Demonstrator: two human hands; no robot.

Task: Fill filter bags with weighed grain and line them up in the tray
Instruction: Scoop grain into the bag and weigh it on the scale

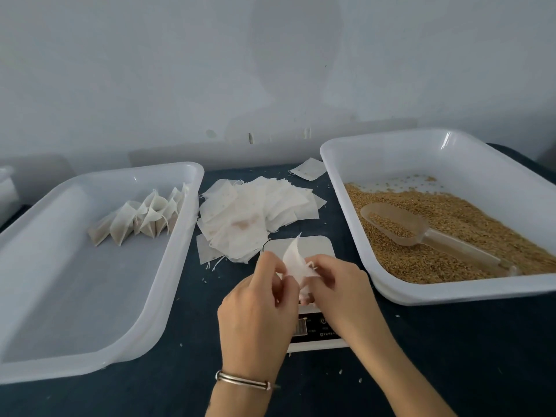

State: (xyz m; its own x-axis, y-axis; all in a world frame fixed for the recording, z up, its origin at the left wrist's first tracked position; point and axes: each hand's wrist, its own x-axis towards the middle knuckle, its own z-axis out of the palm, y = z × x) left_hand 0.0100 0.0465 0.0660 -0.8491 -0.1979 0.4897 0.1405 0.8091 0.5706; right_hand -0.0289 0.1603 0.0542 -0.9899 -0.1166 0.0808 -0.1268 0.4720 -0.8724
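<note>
Both hands hold one white filter bag [294, 260] above the small white scale [313, 299]. My left hand [258, 308] pinches its left side and my right hand [337, 290] pinches its right side; the bag's corner sticks up between them. A loose pile of empty filter bags [255, 218] lies on the dark table behind the scale. The left tray [90, 296] holds a row of several filled bags [141, 218] near its far right corner. The right tray [391, 158] holds brown grain [451, 242] with a clear plastic scoop [400, 224] lying in it.
One single empty bag [310, 169] lies at the back between the trays. Stray grains dot the dark table [451, 356]. A pale wall rises right behind the table. The scale's display is partly hidden by my hands.
</note>
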